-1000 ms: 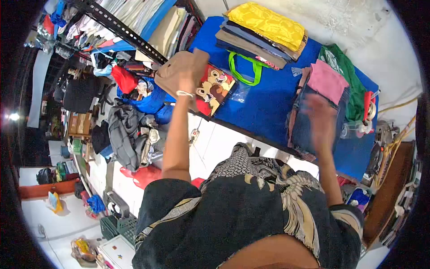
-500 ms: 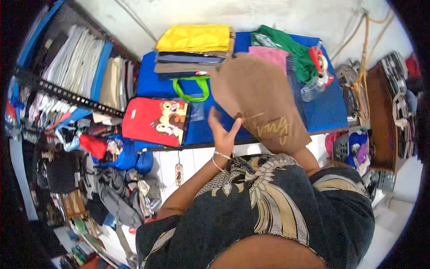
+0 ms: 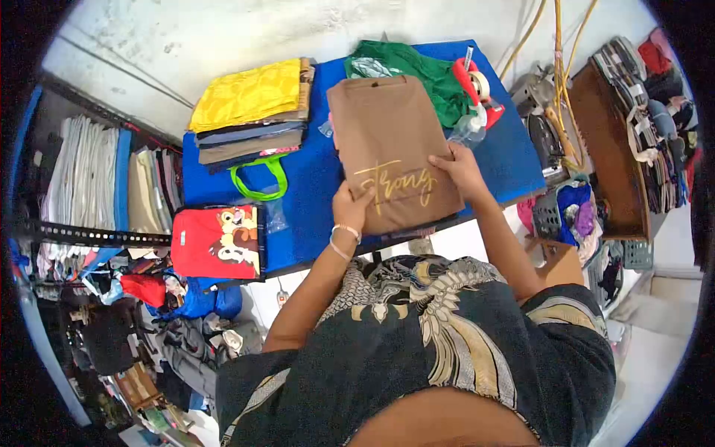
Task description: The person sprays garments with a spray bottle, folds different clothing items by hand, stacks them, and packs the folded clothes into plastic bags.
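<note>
A folded brown cloth (image 3: 391, 134) with gold lettering lies flat between my hands over the right part of the blue table (image 3: 302, 223). My left hand (image 3: 351, 207) grips its lower left edge, thumb on top, a pale bracelet on the wrist. On the right edge, my right hand (image 3: 460, 173) holds it with the thumb on top and the fingers underneath. The cloth hides most of what is beneath it; a bit of pink shows at its left side. Left of my left hand is a red folded garment (image 3: 197, 242) with cartoon chipmunks.
A folded pile topped by yellow cloth (image 3: 249, 95) stands at the back left, with a green handle (image 3: 261, 179) in front. Green fabric (image 3: 443, 93) and a red tape dispenser (image 3: 477, 89) lie at the back right. Shelves of folded clothes (image 3: 86, 175) stand left.
The brown cloth went from my left hand at the table's left to the right side, where both hands now hold it flat. The view has turned and shifted right.
</note>
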`<state>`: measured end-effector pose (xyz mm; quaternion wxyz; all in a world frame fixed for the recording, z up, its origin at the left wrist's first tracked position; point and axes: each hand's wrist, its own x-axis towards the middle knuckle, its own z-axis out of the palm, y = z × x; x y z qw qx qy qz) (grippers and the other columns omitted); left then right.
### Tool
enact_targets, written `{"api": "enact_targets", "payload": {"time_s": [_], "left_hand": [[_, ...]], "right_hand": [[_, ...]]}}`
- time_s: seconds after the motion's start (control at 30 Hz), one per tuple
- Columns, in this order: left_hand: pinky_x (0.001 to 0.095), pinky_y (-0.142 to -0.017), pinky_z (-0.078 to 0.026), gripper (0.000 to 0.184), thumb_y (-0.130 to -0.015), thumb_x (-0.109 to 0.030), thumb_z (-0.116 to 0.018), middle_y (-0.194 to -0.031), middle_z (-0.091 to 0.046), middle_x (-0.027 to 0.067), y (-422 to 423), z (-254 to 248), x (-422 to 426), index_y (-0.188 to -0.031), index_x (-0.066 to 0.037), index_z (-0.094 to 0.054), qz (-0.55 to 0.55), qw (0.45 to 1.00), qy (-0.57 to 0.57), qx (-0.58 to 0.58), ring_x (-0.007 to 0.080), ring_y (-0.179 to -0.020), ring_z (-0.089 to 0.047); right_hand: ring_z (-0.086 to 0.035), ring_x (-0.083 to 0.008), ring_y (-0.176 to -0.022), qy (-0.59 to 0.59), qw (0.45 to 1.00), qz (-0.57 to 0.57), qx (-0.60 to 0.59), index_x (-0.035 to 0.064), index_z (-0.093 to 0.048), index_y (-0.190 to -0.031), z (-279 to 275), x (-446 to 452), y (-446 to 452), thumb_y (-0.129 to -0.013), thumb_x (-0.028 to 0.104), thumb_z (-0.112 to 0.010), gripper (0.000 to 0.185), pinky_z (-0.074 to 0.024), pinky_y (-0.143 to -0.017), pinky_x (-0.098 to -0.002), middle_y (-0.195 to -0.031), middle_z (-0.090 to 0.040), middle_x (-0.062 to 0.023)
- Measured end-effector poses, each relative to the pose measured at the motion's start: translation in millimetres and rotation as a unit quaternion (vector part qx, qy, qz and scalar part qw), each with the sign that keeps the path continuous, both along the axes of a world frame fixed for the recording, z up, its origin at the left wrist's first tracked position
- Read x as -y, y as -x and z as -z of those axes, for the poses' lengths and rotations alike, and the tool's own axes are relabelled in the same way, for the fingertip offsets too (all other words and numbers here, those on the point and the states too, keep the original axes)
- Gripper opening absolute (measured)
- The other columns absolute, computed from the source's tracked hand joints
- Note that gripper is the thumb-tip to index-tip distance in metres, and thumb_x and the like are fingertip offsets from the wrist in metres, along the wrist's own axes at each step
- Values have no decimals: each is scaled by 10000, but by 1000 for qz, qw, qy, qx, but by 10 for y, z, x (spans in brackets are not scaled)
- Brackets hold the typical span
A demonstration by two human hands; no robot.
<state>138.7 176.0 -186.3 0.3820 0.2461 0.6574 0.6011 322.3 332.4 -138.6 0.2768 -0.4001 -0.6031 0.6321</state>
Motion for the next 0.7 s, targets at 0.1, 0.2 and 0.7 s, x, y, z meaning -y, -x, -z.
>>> {"api": "enact_targets", "payload": {"time_s": [0.1,0.2,0.7], "left_hand": [[363,-759,-440,470,-637,-159,-711,-882,-580,173,-52,-404,146,-1023,12,-504,-22,981,97,-164,332,-824,-555],[395,-933,-325,545,-695,-169,-664,-1153,-477,215,-237,-917,-133,-1153,13,-431,-144,837,31,-527,305,-1087,-450],[455,-922,-285,456,-795,-424,-516,-1058,-572,127,681,-331,-1987,-1120,-104,-510,133,884,107,-436,312,-1021,-492]], "right_hand": [[-560,-217,-645,-258,925,-55,274,-11,-553,-867,-172,-16,-59,-706,188,-674,283,-442,-613,-309,-697,-555,-172],[-545,-234,-628,-194,960,130,153,6,-537,-897,-222,18,-246,-688,192,-697,321,-442,-621,-348,-658,-532,-124],[-513,-64,-747,14,978,-187,-91,31,-541,-988,-14,-1147,-546,-688,92,-626,318,-414,-667,-221,-831,-540,16]]}}
